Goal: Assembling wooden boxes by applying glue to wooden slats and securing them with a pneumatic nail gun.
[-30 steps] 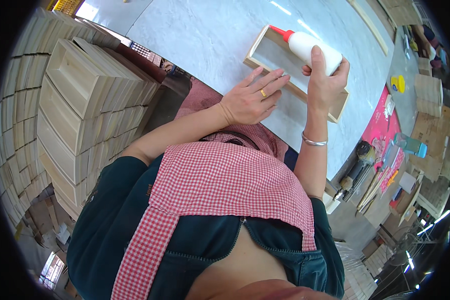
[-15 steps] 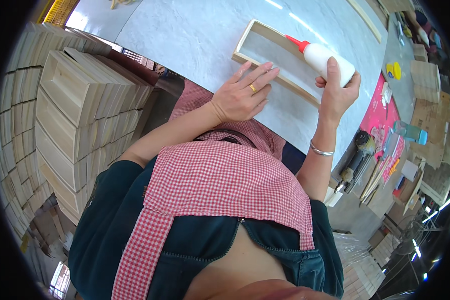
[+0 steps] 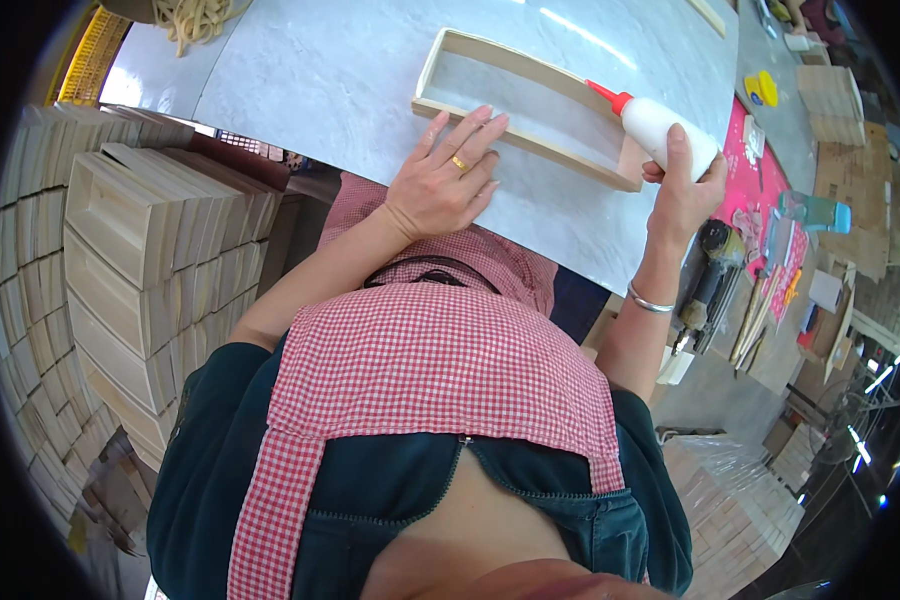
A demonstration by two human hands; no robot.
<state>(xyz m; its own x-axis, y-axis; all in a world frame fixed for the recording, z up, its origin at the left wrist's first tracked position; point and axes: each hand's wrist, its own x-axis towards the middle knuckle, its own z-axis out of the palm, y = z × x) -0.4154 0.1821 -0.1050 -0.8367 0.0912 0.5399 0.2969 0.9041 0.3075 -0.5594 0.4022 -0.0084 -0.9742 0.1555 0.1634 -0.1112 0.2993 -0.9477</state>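
A long, narrow wooden frame (image 3: 560, 152) with one curved long side lies on the grey marbled tabletop. My left hand (image 3: 448, 175), wearing a gold ring, rests at the near side of the frame. Its fingers are stretched out, with the fingertips against the near strip. My right hand (image 3: 682, 185) is wrapped round a white squeeze bottle (image 3: 665, 130) with a red cap and nozzle. The bottle is tilted, its nozzle tip pointing left over the far curved strip near the frame's right end. Whether the tip touches the wood I cannot tell.
Stacked wooden frames (image 3: 120, 220) rise at my left. Right of the tabletop (image 3: 320, 80) lie a power tool (image 3: 708, 285), a pink sheet (image 3: 745, 165), a clear container with a blue lid (image 3: 815, 212) and a yellow tub (image 3: 762, 88). Pale strips (image 3: 190, 20) sit at the far left.
The right end of the frame now shows. The bottle's nozzle has shifted from the middle of the far strip toward that end. My left hand stays at the near strip. The whole view has shifted somewhat.
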